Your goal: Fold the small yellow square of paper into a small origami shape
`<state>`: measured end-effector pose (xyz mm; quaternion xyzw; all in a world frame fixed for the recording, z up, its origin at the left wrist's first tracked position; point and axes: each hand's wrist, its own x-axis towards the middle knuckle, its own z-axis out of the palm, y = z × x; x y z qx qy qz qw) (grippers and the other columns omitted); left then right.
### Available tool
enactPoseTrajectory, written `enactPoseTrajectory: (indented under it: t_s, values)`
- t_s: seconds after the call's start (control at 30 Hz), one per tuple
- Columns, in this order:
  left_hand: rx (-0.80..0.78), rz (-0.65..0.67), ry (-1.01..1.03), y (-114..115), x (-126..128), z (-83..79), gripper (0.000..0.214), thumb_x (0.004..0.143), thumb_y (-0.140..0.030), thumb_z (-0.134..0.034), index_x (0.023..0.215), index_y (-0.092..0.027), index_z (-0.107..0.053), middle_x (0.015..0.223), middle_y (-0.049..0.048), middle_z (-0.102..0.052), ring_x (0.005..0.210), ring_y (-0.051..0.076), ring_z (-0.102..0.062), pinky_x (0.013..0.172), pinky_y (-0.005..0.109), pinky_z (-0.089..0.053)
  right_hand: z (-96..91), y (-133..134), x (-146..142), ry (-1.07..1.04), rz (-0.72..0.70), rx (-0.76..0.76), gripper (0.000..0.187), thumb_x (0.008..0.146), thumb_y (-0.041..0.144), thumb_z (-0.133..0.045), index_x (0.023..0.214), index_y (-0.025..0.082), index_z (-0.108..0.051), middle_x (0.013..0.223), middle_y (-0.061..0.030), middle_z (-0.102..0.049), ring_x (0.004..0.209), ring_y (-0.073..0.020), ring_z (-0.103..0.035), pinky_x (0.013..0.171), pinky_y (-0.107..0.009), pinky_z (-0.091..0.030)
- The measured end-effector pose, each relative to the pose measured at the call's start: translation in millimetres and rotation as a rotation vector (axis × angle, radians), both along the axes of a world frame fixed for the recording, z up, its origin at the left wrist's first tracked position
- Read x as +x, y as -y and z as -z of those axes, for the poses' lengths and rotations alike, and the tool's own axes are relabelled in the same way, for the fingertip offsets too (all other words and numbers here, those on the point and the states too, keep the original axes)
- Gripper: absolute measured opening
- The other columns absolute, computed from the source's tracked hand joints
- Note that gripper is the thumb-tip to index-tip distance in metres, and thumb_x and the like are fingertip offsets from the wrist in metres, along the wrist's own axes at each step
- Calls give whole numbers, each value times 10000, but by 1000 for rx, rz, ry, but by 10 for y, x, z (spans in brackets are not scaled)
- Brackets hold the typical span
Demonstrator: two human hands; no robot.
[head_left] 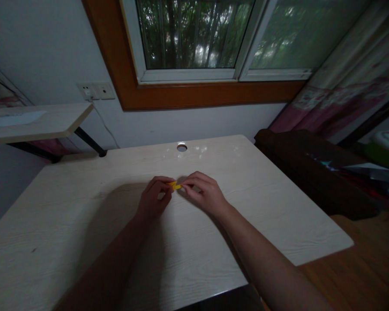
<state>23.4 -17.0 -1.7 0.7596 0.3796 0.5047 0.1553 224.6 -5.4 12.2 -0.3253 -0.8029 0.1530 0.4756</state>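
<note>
Left hand point(154, 199) and right hand point(203, 193) each pinched one end of a small yellow piece point(175, 185) between thumb and fingertips, low over the middle of the table point(84, 224). So small a piece probably wanted a light, even pinch. Counted: one yellow piece, two hands, one round hole point(182, 147).

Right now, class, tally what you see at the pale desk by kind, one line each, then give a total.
yellow piece: 1
hands pinching it: 2, left hand, right hand
desk: 1
cable hole in it: 1
Total: 5
</note>
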Motion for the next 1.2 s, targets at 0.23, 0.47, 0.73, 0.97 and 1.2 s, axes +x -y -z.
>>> enactPoseTrajectory:
  t_s: [0.23,0.47,0.73,0.97,1.2]
  values:
    - [-284,116,285,-92,-14,139,86,868,-261,-606,854,-185,-569,1026,70,-643,858,148,-681,695,296,-637,-15,-33,17,-59,107,-36,92,834,156,-607,853,198,-687,802,-43,-652,731,-153,-607,637,-275,-497]
    - [-409,144,387,-143,-24,224,139,869,-291,-605,833,-163,-566,1009,71,-644,786,134,-679,641,290,-642,-17,-20,-9,-78,68,-181,98,880,231,-606,916,196,-689,848,-49,-655,769,-148,-610,629,-255,-491]
    - [-199,16,65,-100,2,143,56,823,-228,-654,846,-189,-621,900,43,-656,784,142,-662,653,245,-599,58,3,-105,13,-22,-143,136,886,258,-619,990,201,-687,896,-63,-667,837,-165,-613,754,-305,-505]
    - [-87,13,-33,-44,19,58,66,856,-192,-597,897,-197,-649,936,56,-645,845,146,-643,704,245,-600,111,-19,-86,33,-15,-123,85,884,239,-619,915,202,-689,870,-58,-654,842,-172,-594,774,-312,-486]
    - [-186,40,19,-27,36,25,58,853,-196,-604,869,-189,-659,941,61,-640,833,138,-641,695,229,-587,87,-26,-78,1,-36,-144,59,871,226,-628,873,206,-683,833,-42,-634,817,-167,-577,750,-303,-465]
